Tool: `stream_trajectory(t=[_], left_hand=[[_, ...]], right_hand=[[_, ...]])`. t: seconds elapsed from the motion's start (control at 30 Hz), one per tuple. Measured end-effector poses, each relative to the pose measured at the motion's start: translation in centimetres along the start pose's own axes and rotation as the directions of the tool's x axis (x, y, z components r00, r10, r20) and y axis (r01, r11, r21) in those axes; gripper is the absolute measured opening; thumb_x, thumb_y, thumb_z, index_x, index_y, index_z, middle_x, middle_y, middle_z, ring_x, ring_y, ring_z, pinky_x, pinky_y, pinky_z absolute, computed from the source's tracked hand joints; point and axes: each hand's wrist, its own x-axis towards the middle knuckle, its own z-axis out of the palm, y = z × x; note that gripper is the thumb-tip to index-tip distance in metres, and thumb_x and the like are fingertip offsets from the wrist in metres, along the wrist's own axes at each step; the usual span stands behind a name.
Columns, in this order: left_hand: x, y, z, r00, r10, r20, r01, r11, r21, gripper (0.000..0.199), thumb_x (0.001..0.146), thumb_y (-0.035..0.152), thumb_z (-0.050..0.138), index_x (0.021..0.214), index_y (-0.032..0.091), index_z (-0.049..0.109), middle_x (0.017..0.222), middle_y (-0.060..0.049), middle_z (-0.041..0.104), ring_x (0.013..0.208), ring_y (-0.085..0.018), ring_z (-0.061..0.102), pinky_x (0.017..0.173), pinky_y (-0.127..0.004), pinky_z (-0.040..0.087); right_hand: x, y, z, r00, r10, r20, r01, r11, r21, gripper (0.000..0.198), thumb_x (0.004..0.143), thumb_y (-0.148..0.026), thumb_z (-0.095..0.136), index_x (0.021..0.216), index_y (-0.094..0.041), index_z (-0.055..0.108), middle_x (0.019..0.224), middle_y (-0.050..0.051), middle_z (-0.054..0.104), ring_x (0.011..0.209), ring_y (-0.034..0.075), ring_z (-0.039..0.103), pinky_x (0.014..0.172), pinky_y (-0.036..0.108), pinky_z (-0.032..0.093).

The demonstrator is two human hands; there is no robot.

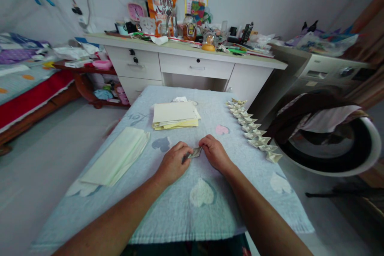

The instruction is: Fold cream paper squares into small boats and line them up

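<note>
Between my two hands, above the middle of the cloth-covered table (180, 216), is a small folded piece of paper (196, 152). My left hand (175, 162) is closed on its left end, and a dark patch shows by the fingers that I cannot make out. My right hand (214, 152) pinches the paper's right end. Just beyond the hands lies a stack of cream and yellow paper sheets (174, 113). Left of my left hand rests a pale folded sheet bundle (117, 156). Along the table's right side runs a row of several folded paper boats (253, 132).
A white desk (192, 64) crowded with jars and packets stands behind the table. At the right is a washing machine (318, 72) with its round door (370, 144) swung out and clothes hanging over it. A bed (30, 92) and a low wooden shelf (87, 69) are at the left.
</note>
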Motion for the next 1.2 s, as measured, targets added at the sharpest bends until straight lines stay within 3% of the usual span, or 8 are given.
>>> stream_trajectory(t=[0.3, 0.4, 0.6, 0.93, 1.2], left_hand=[[-0.1, 0.0, -0.2, 0.999, 0.042, -0.004, -0.042, 0.999, -0.028, 0.019, 0.078, 0.009, 0.053, 0.088, 0.021, 0.063, 0.086, -0.001, 0.06, 0.077, -0.015, 0.059, 0.072, -0.026, 0.048], [-0.1, 0.1, -0.2, 0.998, 0.055, -0.016, -0.056, 0.997, -0.055, 0.021, 0.078, 0.01, 0.054, 0.094, 0.022, 0.062, 0.092, -0.002, 0.059, 0.08, -0.014, 0.059, 0.074, -0.026, 0.049], [-0.3, 0.2, -0.3, 0.998, 0.042, -0.056, -0.047, 0.996, -0.076, 0.032, 0.079, 0.013, 0.056, 0.109, 0.024, 0.055, 0.106, -0.003, 0.054, 0.077, -0.012, 0.056, 0.075, -0.026, 0.05], [-0.3, -0.3, -0.3, 0.999, 0.011, -0.036, -0.014, 0.997, -0.071, 0.031, 0.081, 0.015, 0.053, 0.111, 0.022, 0.053, 0.106, -0.003, 0.052, 0.076, -0.012, 0.054, 0.074, -0.029, 0.05], [-0.4, -0.6, -0.2, 1.0, -0.007, -0.024, 0.005, 0.997, -0.081, 0.031, 0.081, 0.015, 0.052, 0.111, 0.023, 0.054, 0.106, -0.003, 0.053, 0.076, -0.012, 0.054, 0.074, -0.028, 0.049]], right_hand=[[-0.3, -1.5, -1.4, 0.994, -0.009, 0.109, 0.034, 0.973, -0.228, 0.021, 0.084, -0.005, 0.045, 0.085, -0.02, 0.06, 0.085, 0.002, 0.056, 0.077, 0.014, 0.052, 0.067, 0.023, 0.034], [-0.3, -1.9, -1.9, 0.989, -0.002, 0.151, 0.051, 0.946, -0.319, 0.021, 0.086, -0.005, 0.046, 0.082, -0.02, 0.061, 0.082, 0.003, 0.057, 0.076, 0.015, 0.052, 0.064, 0.024, 0.032], [-1.4, -2.0, -5.6, 0.995, 0.017, 0.094, 0.02, 0.926, -0.377, 0.022, 0.087, -0.005, 0.046, 0.088, -0.021, 0.062, 0.083, 0.004, 0.058, 0.079, 0.015, 0.054, 0.066, 0.024, 0.033], [-6.8, 4.3, -14.5, 0.981, 0.169, -0.092, -0.192, 0.849, -0.492, 0.018, 0.084, -0.011, 0.046, 0.077, -0.016, 0.061, 0.08, 0.006, 0.06, 0.077, 0.018, 0.054, 0.071, 0.026, 0.038], [-9.7, 8.2, -17.0, 0.954, 0.271, -0.132, -0.295, 0.746, -0.597, 0.019, 0.081, -0.012, 0.044, 0.077, -0.016, 0.062, 0.081, 0.007, 0.062, 0.077, 0.019, 0.055, 0.072, 0.027, 0.038]])
